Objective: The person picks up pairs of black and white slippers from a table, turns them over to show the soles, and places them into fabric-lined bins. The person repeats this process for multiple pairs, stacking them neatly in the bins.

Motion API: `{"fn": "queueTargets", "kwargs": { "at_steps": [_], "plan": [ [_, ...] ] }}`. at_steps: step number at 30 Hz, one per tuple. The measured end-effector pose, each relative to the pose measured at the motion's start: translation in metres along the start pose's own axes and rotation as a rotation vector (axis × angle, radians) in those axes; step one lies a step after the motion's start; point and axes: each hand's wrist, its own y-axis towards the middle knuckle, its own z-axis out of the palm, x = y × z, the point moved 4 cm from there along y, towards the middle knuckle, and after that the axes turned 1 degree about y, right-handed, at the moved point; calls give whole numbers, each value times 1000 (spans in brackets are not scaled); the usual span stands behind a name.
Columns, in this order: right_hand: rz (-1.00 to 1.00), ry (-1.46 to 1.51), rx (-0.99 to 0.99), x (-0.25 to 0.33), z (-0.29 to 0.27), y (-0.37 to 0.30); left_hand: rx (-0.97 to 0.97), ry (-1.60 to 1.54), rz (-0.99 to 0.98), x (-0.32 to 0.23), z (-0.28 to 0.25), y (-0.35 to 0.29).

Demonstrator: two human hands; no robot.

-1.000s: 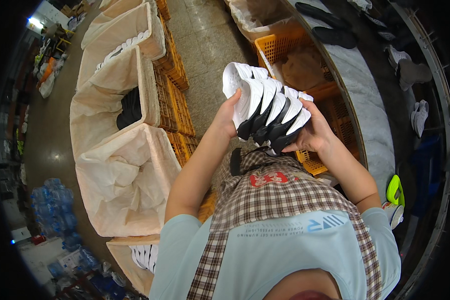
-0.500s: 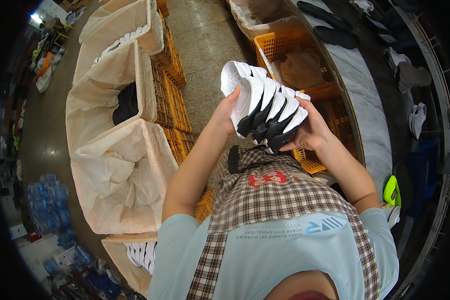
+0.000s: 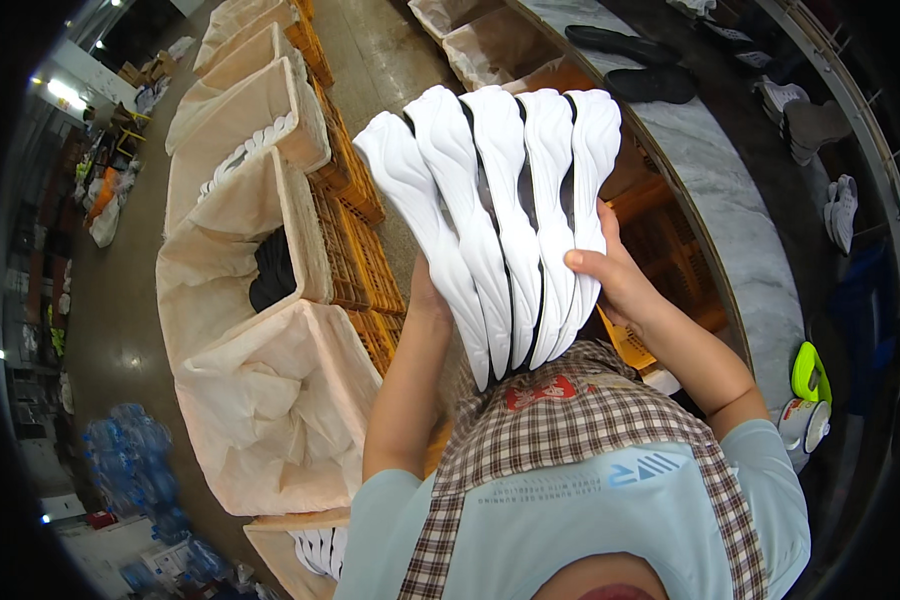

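A fanned-out row of several white shoe soles [image 3: 505, 190] with dark parts between them is held up in front of my apron, the white sidewalls facing me. My right hand [image 3: 618, 270] grips the rightmost sole, its thumb on the white side and its fingers behind. My left hand [image 3: 426, 290] reaches in behind the leftmost soles; its fingers are hidden there. The soles stand nearly upright, wide ends up and narrower ends close together near the apron.
Cloth-lined bins [image 3: 270, 410] on yellow crates [image 3: 355, 270] line the left side; some hold black or white soles. On the right, a grey bench [image 3: 730, 220] bears black soles [image 3: 650, 85]. Beyond it lie white shoes [image 3: 841, 213] and a lime-green piece [image 3: 810, 373]. Water bottles [image 3: 135, 460] stand lower left.
The soles have been turned and raised, so their long white sides now face me instead of their ends and black undersides. My left hand has slipped behind them; my right hand has stayed at the right.
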Motion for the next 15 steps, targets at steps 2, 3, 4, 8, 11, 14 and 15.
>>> {"fn": "queueTargets", "kwargs": {
  "at_steps": [2,3,4,8,11,14,15],
  "plan": [
    [-50,-39,22,2,1,0,32,134,105,-9,6,-5],
    [-73,-51,28,2,1,1,58,169,133,-12,9,-7],
    [-92,-76,40,1,1,1,76,188,159,-15,13,-6],
    [-185,-147,77,0,-3,3,89,193,191,-23,19,4],
    [-212,-215,105,-1,-5,0,89,195,221,-30,21,11],
    [-240,-210,141,-2,-6,-1,84,192,239,-38,22,16],
    [-246,-208,150,-3,-7,-1,82,193,245,-40,22,17]
  ]
}}
